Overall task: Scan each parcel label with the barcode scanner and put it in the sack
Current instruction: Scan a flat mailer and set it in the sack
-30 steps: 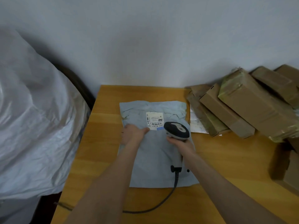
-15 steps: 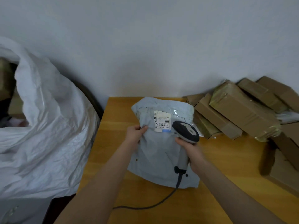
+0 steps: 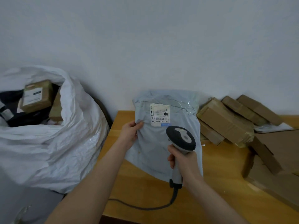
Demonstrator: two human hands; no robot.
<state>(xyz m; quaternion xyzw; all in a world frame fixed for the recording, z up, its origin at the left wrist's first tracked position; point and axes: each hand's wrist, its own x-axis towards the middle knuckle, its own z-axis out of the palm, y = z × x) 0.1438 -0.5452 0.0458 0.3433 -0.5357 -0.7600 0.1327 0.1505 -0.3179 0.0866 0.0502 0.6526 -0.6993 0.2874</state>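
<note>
One parcel (image 3: 155, 147), flat on the table (image 3: 145, 191) a second earlier, was tilted up, left hand (image 3: 131, 133) pinching its edge; right hand (image 3: 182, 160) gripped the scanner (image 3: 181, 138) below the label (image 3: 160, 114). Transfer to the sack (image 3: 64, 143) appeared next.

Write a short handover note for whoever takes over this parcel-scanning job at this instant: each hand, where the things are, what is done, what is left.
Left hand grips the left edge of the grey mailer, tilted up over the table, label facing the camera.
Right hand grips the barcode scanner by its handle, head just below the label.
The sack stands open left of the table, boxed parcels inside.
Done: those parcels sacked; whether this label has been read cannot be told.
Left: sack the mailer, then scan and sack the cardboard boxes piled at right.
</note>
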